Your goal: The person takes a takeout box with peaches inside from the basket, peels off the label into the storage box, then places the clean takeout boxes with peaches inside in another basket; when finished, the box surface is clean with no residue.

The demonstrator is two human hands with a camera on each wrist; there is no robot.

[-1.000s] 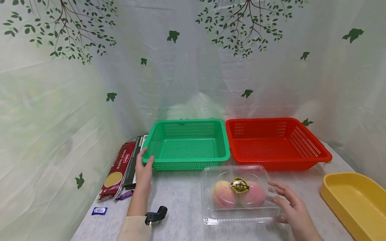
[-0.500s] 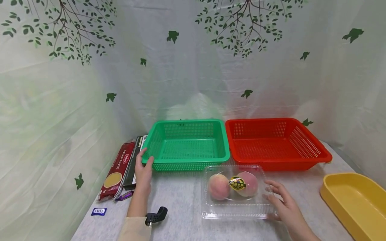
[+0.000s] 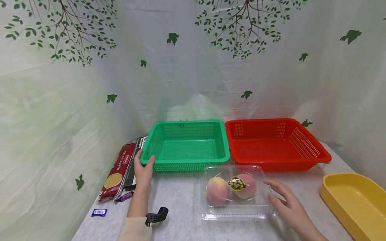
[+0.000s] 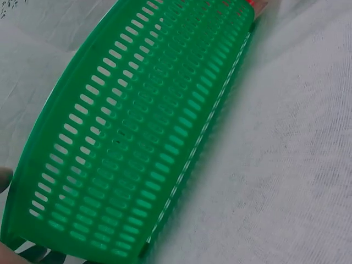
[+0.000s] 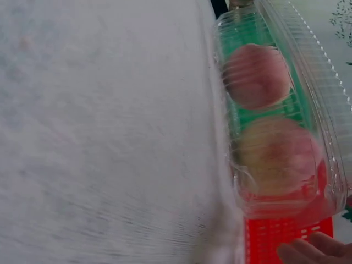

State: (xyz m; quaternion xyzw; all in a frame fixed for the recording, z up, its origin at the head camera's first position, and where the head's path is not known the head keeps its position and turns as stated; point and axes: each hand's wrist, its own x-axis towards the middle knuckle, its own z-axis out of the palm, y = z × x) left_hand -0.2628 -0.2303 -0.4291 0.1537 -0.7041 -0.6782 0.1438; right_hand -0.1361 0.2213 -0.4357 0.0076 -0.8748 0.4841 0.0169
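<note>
the red basket (image 3: 280, 165) stands beside the green basket (image 3: 187, 166), gripped at its near left corner by the left hand (image 3: 143, 173). the clear box (image 3: 233, 203) lies before both, just beside the loosely spread right hand (image 3: 287, 202); positioning it seems the step, and moving it would call for a closer hold. two peaches (image 3: 217, 190) sit inside.

There are two peaches (image 3: 217, 190), two baskets (image 3: 187, 166), one tub (image 3: 356, 197).

The pale grey, mottled tabletop (image 3: 178, 207) bears a green perforated plastic basket (image 3: 184, 161) in the left hand's grip (image 3: 143, 174). Left of that grip lie a long red packet (image 3: 119, 170), flat black box (image 3: 130, 179), slim purple packet (image 3: 125, 196) and small blue packet (image 3: 99, 212); right, a clear plastic box (image 3: 232, 211), red perforated plastic basket (image 3: 280, 161) and yellow plastic tray (image 3: 359, 207).
</note>
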